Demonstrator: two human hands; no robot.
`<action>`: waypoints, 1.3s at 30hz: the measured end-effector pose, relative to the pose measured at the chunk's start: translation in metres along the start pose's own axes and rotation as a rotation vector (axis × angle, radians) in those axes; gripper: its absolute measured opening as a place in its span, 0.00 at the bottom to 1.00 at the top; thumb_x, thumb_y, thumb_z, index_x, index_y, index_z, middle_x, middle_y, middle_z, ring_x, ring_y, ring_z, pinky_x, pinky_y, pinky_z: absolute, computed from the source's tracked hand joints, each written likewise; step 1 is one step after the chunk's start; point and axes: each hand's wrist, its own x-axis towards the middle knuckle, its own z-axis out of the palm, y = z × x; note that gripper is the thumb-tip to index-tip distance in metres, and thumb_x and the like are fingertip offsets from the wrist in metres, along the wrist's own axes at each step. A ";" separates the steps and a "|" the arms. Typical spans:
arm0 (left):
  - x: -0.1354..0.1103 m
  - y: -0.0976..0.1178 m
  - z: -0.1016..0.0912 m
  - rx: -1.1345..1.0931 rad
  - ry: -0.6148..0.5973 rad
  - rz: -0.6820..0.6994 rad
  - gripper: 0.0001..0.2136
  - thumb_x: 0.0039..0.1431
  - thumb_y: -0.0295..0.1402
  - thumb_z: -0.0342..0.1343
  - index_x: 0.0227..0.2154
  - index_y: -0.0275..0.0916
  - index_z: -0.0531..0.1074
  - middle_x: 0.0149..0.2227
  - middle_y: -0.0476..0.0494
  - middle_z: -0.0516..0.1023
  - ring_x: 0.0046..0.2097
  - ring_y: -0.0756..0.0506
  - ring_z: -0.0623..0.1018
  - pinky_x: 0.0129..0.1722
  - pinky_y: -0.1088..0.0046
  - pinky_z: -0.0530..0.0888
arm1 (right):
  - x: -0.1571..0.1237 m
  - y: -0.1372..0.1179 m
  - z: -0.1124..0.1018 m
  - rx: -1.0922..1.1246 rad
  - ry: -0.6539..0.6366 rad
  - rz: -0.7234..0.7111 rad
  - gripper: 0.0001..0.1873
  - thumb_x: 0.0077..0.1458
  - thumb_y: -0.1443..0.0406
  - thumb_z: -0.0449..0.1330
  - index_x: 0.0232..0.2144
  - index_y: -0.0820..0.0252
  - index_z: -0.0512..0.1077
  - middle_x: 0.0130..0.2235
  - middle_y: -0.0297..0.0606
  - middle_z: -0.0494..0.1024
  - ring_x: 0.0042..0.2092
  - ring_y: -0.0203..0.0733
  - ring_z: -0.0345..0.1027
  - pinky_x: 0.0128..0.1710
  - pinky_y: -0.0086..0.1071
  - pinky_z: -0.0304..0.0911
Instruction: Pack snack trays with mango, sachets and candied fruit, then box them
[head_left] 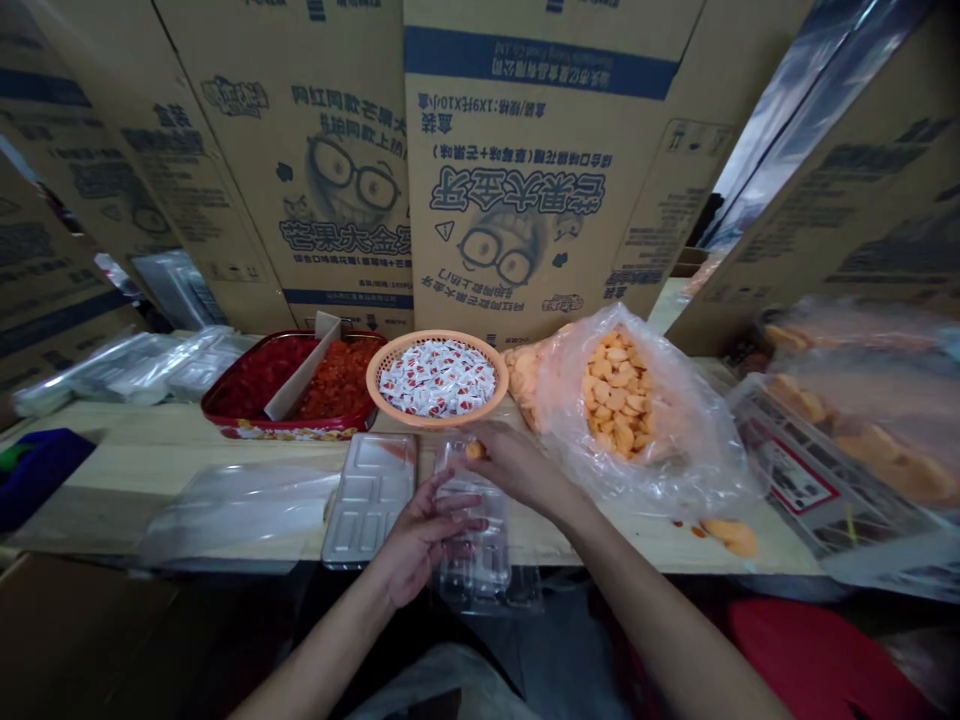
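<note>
My right hand [517, 468] reaches over a clear plastic compartment tray [474, 540], pinching a small orange piece of food [474, 451] in its fingertips above the tray's far end. My left hand [424, 535] grips the tray's near left side, with its fingers lying across the plastic. An orange basket [437, 345] of white-and-red sachets stands just beyond my hands. To the right, an open clear bag [645, 440] holds many orange pieces. Two loose pieces [731, 537] lie on the table beyond my right forearm.
A red tin [251, 425] with a divider [304, 365] holds red shreds on a light wooden table [637, 530]. Stacked clear trays [367, 497] and plastic sheeting lie left of my hands. Printed cardboard cartons wall the far side; more bagged food stands at right.
</note>
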 end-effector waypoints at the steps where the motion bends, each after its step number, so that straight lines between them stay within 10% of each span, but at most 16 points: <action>1: 0.000 0.000 0.000 -0.002 0.009 0.005 0.32 0.46 0.25 0.60 0.55 0.43 0.54 0.50 0.33 0.70 0.42 0.39 0.76 0.40 0.60 0.72 | 0.001 0.003 0.002 0.068 0.012 0.084 0.12 0.46 0.67 0.58 0.37 0.61 0.70 0.33 0.36 0.74 0.33 0.37 0.66 0.32 0.28 0.61; 5: 0.002 -0.003 0.001 -0.020 0.015 0.000 0.33 0.46 0.24 0.60 0.54 0.42 0.54 0.50 0.33 0.70 0.42 0.39 0.76 0.40 0.60 0.72 | 0.006 0.011 0.001 0.345 0.039 0.265 0.12 0.45 0.69 0.57 0.36 0.63 0.69 0.31 0.34 0.73 0.29 0.34 0.65 0.29 0.27 0.60; 11: 0.003 -0.002 0.000 -0.025 0.001 -0.007 0.31 0.46 0.25 0.60 0.54 0.42 0.56 0.48 0.34 0.71 0.42 0.38 0.76 0.40 0.60 0.72 | -0.001 -0.004 -0.008 0.175 -0.054 -0.100 0.09 0.46 0.73 0.57 0.32 0.60 0.73 0.35 0.37 0.75 0.40 0.39 0.65 0.41 0.34 0.59; 18: 0.002 -0.001 0.000 -0.023 0.011 -0.007 0.32 0.46 0.25 0.60 0.54 0.42 0.55 0.49 0.33 0.70 0.42 0.38 0.76 0.40 0.60 0.72 | 0.009 0.008 0.002 0.571 0.144 0.477 0.11 0.47 0.59 0.59 0.28 0.63 0.67 0.20 0.30 0.69 0.19 0.33 0.62 0.16 0.25 0.53; 24: 0.005 0.001 0.001 -0.028 0.026 -0.003 0.33 0.45 0.24 0.60 0.55 0.42 0.54 0.49 0.33 0.70 0.43 0.38 0.76 0.39 0.60 0.73 | 0.005 0.015 0.002 0.220 0.063 0.550 0.13 0.48 0.55 0.58 0.26 0.60 0.68 0.20 0.31 0.72 0.15 0.31 0.59 0.16 0.25 0.50; 39: 0.003 0.003 -0.002 0.001 0.017 0.022 0.31 0.46 0.25 0.60 0.54 0.42 0.56 0.48 0.34 0.70 0.42 0.38 0.76 0.39 0.60 0.73 | -0.014 0.021 -0.006 -0.015 -0.032 -0.106 0.19 0.49 0.75 0.51 0.40 0.55 0.72 0.41 0.38 0.71 0.43 0.40 0.63 0.41 0.32 0.58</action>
